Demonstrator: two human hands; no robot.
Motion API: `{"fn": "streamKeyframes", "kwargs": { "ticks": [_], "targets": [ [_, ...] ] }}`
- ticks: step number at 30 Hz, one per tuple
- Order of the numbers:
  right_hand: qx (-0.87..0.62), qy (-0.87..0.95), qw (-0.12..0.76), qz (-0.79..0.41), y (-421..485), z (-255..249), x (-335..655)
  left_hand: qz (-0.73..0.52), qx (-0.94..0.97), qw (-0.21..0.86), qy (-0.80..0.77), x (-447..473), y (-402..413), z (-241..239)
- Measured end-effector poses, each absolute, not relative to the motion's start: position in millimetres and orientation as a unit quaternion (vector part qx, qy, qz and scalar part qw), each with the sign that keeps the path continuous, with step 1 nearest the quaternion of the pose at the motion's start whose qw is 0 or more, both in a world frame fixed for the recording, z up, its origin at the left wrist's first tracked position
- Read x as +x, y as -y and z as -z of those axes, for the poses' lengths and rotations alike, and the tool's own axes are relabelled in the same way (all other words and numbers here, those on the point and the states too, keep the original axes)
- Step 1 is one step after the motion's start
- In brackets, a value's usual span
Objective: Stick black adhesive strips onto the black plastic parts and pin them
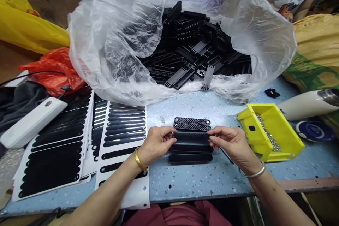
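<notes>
My left hand (157,144) and my right hand (233,144) pinch the two ends of a black strip (192,137), stretched level between them. It lies over or just above a row of long black plastic pieces; whether it touches one, I cannot tell. Above the strip, nearest the bag, are pieces with a mesh pattern and small round ends (192,123). Below it rest smooth-faced black pieces (190,158). Under my right hand a thin dark stick (226,156) slants out, its upper part hidden. Left of my left hand lies a white backing sheet (135,192) with rounded black adhesive strips (125,127).
A clear plastic bag (92,42) full of black plastic pieces (185,56) fills the back. At right stand a yellow bin (288,141) with small metal parts, a white bottle (302,105) and a blue round object (315,130). More strip sheets (55,162) and a white device (34,122) lie left.
</notes>
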State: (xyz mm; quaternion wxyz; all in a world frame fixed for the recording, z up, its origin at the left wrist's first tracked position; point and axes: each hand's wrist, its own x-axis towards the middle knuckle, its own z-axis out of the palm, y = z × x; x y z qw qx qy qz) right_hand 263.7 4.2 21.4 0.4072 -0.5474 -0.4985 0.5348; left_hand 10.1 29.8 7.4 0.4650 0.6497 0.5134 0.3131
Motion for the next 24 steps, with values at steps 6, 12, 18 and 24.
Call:
{"fn": "streamKeyframes", "kwargs": {
  "ticks": [6,12,18,24],
  "targets": [
    [-0.552,0.499,0.407,-0.529,-5.1,-23.4,263.1,-0.314,0.653,0.461,-0.512,10.5,-29.5,-6.4],
    [-0.558,0.503,0.402,-0.524,-6.3,-26.4,261.0,-0.311,0.647,0.467,-0.517,10.3,-30.5,-5.5],
    [-0.566,0.504,0.394,-0.520,-7.6,-29.0,260.4,-0.285,0.651,0.472,-0.522,8.4,-31.2,-7.2],
    [-0.570,0.503,0.393,-0.517,-7.9,-29.9,261.2,-0.271,0.648,0.479,-0.527,8.5,-31.6,-8.1]
  ]
}}
